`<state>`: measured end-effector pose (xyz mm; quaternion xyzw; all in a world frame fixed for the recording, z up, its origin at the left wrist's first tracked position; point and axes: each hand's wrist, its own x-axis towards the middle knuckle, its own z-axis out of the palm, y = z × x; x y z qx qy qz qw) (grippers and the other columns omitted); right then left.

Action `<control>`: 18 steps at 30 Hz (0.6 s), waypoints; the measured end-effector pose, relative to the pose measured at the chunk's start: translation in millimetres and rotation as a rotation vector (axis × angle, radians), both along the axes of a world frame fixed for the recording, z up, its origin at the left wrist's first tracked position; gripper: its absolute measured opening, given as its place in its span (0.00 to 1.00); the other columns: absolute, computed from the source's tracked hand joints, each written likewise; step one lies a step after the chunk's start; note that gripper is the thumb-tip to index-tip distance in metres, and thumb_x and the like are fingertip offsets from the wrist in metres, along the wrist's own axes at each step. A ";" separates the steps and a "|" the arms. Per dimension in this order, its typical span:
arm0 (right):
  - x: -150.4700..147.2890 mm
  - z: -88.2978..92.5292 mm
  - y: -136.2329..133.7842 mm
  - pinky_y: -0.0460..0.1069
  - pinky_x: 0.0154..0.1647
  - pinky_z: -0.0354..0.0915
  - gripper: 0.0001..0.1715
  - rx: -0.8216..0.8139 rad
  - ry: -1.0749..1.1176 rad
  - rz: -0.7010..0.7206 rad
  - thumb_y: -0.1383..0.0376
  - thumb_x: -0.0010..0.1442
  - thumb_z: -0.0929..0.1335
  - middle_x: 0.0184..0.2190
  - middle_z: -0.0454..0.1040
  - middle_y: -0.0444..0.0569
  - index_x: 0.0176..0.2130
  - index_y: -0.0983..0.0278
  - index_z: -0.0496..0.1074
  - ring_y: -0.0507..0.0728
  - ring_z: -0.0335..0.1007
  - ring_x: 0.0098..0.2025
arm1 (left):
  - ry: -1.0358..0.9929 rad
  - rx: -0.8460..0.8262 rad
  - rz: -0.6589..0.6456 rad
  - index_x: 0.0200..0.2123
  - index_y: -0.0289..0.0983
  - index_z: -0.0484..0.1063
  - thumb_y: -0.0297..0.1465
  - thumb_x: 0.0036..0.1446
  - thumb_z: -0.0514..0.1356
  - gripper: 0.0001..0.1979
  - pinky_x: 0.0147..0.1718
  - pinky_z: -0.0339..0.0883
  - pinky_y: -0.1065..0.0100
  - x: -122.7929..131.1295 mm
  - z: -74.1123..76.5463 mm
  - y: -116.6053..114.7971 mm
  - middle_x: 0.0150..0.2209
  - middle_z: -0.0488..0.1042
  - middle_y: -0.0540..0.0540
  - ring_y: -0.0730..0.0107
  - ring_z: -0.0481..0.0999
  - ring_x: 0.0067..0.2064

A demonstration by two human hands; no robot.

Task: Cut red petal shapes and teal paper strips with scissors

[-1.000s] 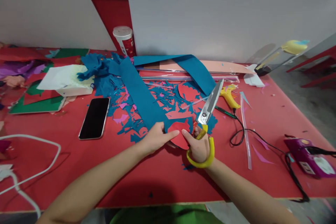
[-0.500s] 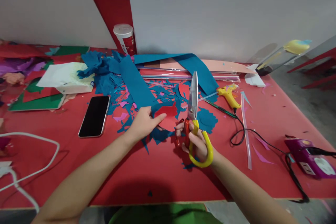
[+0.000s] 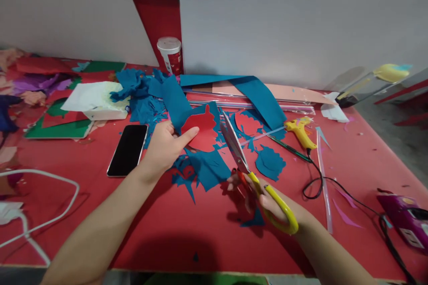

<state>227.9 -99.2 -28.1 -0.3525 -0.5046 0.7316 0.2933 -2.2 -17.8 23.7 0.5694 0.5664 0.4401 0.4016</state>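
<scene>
My left hand (image 3: 164,147) pinches a red paper cutout (image 3: 199,132) backed by blue felt (image 3: 207,170), lifted a little above the red table (image 3: 187,227). My right hand (image 3: 267,198) grips yellow-and-red handled scissors (image 3: 249,171); their blades are together and point up-left toward the cutout. Blue felt scraps lie around both hands. A long blue felt strip (image 3: 257,95) runs across the back.
A black phone (image 3: 128,149) lies left of my left hand. A yellow glue gun (image 3: 300,131) with a black cord, a clear glue stick (image 3: 324,178) and a purple device (image 3: 406,219) are on the right. A cup (image 3: 170,54) stands at the back. Paper sheets pile at left; a white cable (image 3: 43,213) loops near the front left.
My left hand lifted the red cutout and blue felt up and away from me. My right hand drew back toward me, and the scissors swung from pointing up-right to up-left.
</scene>
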 end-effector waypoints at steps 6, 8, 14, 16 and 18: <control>-0.6 9.6 11.3 0.59 0.52 0.54 0.29 0.194 -0.106 0.084 0.46 0.52 0.61 0.43 0.64 0.54 0.46 0.61 0.63 0.61 0.60 0.47 | 0.141 0.057 0.067 0.26 0.32 0.72 0.38 0.45 0.60 0.13 0.24 0.67 0.69 -6.7 7.8 -0.5 0.24 0.73 0.48 0.69 0.71 0.25; -1.0 6.5 12.9 0.58 0.53 0.52 0.32 0.202 -0.128 0.092 0.44 0.51 0.60 0.44 0.63 0.55 0.47 0.62 0.63 0.61 0.59 0.49 | 0.105 0.085 0.016 0.30 0.32 0.72 0.37 0.46 0.60 0.13 0.29 0.68 0.67 -9.6 4.8 2.3 0.28 0.75 0.46 0.67 0.73 0.29; -1.7 4.1 17.1 0.52 0.43 0.62 0.33 0.219 -0.161 0.079 0.43 0.51 0.59 0.44 0.65 0.54 0.48 0.61 0.64 0.61 0.60 0.48 | 0.088 0.132 -0.019 0.32 0.32 0.73 0.35 0.47 0.59 0.12 0.31 0.68 0.68 -12.2 5.1 4.1 0.30 0.76 0.46 0.64 0.74 0.33; -2.9 6.3 18.8 0.49 0.36 0.63 0.33 0.232 -0.188 0.088 0.42 0.51 0.58 0.43 0.66 0.54 0.46 0.60 0.66 0.60 0.62 0.45 | 0.105 0.139 -0.001 0.32 0.33 0.74 0.35 0.47 0.59 0.11 0.29 0.68 0.70 -11.2 8.0 2.3 0.30 0.76 0.47 0.66 0.73 0.32; -4.7 6.4 19.5 0.48 0.32 0.63 0.35 0.230 -0.200 0.107 0.40 0.49 0.57 0.43 0.66 0.53 0.45 0.60 0.66 0.60 0.63 0.42 | 0.132 0.135 0.017 0.32 0.33 0.74 0.35 0.47 0.59 0.11 0.26 0.67 0.71 -10.4 10.4 0.5 0.28 0.76 0.49 0.69 0.73 0.29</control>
